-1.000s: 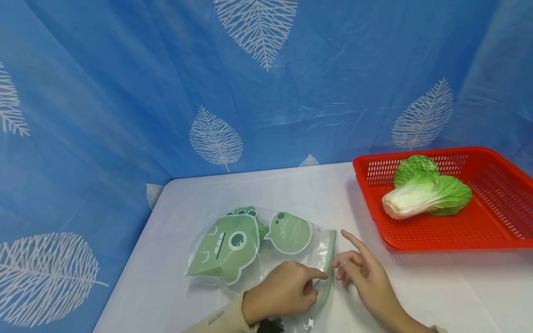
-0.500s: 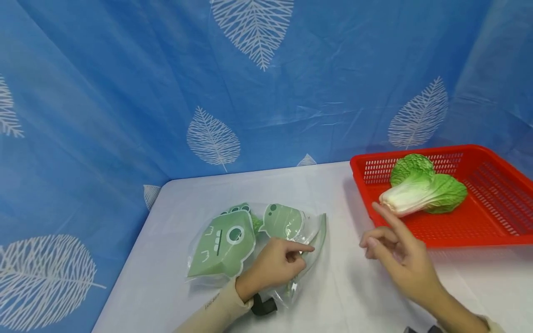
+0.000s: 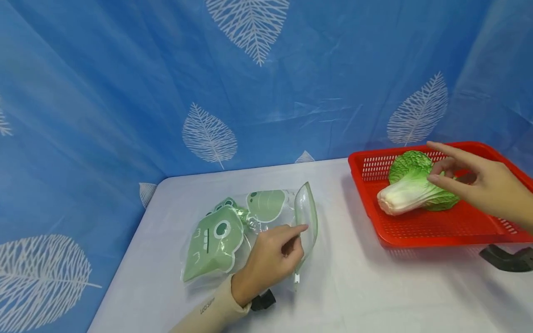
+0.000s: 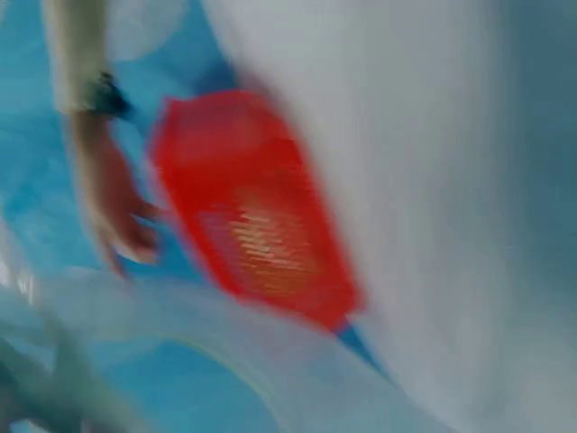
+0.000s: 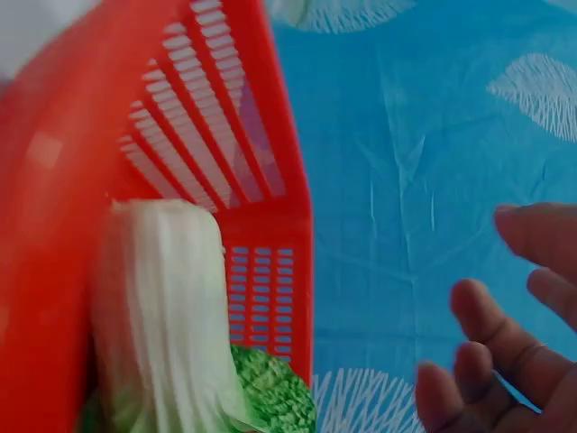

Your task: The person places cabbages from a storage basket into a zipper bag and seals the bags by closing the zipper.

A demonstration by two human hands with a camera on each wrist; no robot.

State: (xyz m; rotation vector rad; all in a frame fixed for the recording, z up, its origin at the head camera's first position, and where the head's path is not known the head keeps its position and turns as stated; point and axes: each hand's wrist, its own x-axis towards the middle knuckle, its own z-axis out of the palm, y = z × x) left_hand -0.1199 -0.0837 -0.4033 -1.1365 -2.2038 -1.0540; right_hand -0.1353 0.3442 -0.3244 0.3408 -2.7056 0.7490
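A clear zip bag [image 3: 214,240] with green cartoon monster prints lies on the white table, its green-edged mouth gaping to the right. Something leafy and green shows inside it between the prints. My left hand [image 3: 270,254] pinches the bag near its mouth, index finger stretched out over the opening. In the left wrist view all is blurred. My right hand [image 3: 479,180] is in the air over the red basket [image 3: 437,238], fingers loosely bent and holding nothing. Below it lies a Chinese cabbage [image 3: 404,192], white stem toward the left. The right wrist view shows the cabbage stem [image 5: 167,307] close by.
A blue cloth [image 3: 325,83] with white leaf prints hangs behind and to the left of the table [image 3: 354,286]. The basket's slotted walls [image 5: 261,289] stand up around the cabbage. Black straps with camera mounts sit at both wrists.
My right hand has left the bag's mouth and moved right and up to above the basket. My left hand has shifted slightly left and up with the bag, whose mouth now gapes wider.
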